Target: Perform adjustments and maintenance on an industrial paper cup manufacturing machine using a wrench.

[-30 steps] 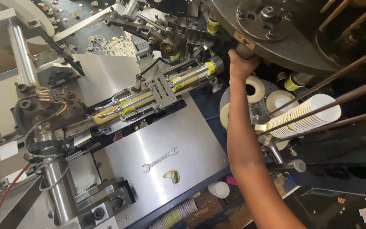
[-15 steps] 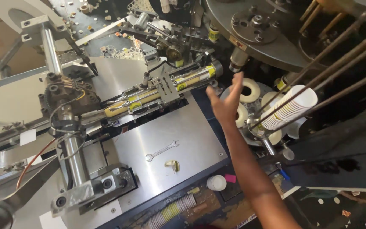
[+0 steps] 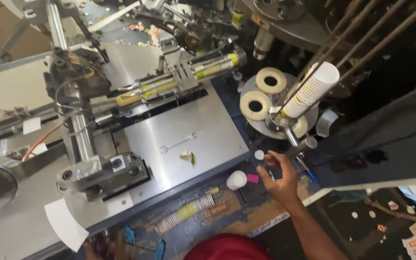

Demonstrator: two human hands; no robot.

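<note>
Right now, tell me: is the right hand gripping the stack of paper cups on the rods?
No, the right hand is open, low beside the machine, apart from the stack of paper cups.

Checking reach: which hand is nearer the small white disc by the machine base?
Right. The right hand has its fingers at the small white disc; the left hand isn't in view.

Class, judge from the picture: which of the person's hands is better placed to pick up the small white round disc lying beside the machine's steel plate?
Right. The right hand hovers open just below the small white round disc; the left hand is not in view.
</note>
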